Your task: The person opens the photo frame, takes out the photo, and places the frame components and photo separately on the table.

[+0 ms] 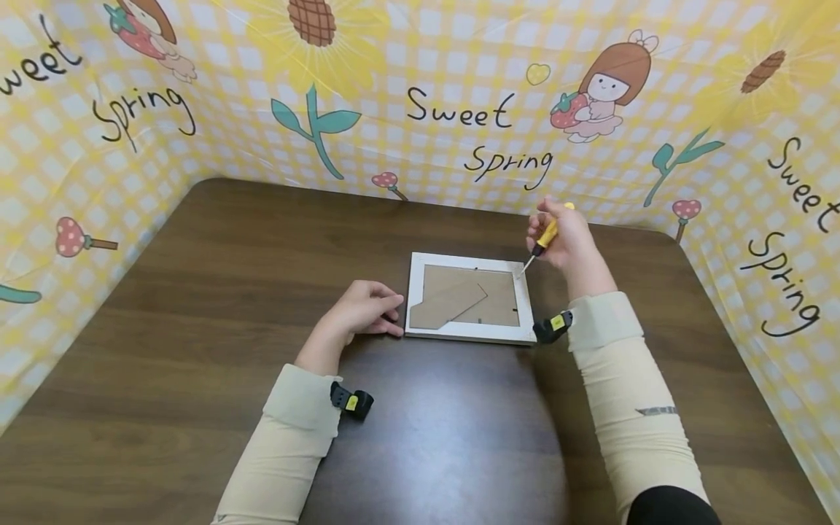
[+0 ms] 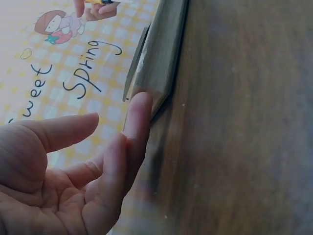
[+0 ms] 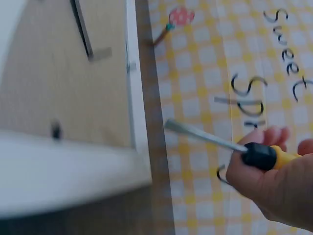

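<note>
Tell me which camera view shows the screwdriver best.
Right wrist: the screwdriver appears largest there, its tip, shaft and black collar plain. The head view shows it smaller, in the right hand; the left wrist view catches only a sliver at its top edge.

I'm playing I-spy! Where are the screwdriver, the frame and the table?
Screwdriver [image 1: 547, 237], head view: on its yellow handle.
Frame [image 1: 488, 333], head view: on its white near border.
Table [image 1: 197, 321], head view: on bare wood, left side.
</note>
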Demonstrator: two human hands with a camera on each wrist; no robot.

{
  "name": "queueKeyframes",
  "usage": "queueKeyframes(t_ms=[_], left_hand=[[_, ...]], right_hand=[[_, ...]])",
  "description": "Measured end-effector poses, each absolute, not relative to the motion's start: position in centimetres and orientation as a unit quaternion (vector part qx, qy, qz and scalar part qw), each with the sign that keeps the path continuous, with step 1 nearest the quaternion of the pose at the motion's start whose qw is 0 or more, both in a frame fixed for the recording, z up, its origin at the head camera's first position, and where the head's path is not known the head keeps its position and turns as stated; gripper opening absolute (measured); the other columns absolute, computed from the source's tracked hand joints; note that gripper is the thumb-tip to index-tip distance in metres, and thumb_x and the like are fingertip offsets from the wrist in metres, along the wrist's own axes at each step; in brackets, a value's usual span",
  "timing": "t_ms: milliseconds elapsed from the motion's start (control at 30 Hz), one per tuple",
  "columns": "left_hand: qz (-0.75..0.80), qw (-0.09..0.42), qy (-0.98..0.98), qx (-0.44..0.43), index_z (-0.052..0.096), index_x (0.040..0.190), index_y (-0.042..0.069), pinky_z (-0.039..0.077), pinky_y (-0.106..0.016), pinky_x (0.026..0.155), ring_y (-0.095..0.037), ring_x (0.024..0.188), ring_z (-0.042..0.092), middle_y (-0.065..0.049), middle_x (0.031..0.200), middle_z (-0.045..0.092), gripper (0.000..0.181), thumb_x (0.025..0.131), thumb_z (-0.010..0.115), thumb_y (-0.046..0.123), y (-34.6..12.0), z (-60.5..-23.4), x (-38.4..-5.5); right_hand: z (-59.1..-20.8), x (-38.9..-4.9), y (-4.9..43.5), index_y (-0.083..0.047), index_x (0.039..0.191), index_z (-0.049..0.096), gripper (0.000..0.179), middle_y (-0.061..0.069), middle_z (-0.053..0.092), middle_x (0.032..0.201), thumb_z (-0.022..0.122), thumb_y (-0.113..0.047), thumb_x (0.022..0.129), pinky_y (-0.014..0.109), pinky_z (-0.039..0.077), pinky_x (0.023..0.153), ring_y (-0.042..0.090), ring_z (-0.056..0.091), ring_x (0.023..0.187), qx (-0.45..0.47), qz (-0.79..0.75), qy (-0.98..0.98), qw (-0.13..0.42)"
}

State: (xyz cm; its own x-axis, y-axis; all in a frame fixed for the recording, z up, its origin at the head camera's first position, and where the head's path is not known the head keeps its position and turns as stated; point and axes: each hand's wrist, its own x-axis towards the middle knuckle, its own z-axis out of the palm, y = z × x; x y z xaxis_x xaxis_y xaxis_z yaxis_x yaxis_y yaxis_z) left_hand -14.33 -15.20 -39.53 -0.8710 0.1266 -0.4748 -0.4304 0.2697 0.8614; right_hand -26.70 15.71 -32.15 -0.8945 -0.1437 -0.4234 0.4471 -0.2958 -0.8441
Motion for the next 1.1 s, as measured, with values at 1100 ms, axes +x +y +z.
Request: queueKeyframes(t_ms=[1100], left_hand=[[0.598,0.244,0.755,-0.117,0.061,0.115,-0.005,0.045,-0.015,0.047,-0.013,0.058,0.071,-0.011,0.085,0.06,0.027,0.096,0.065,0.014,-13.7,-39.8,-15.1]], right_hand=[[-36.7,-27.6,17.0,-0.001,0.12,0.055,0.025,0.005,0.065,0.091,0.054,-0.019,0.102,0.036,0.044,0.071,0.011,0.068,0.074,0.028,-0.339,0.889,0.307]])
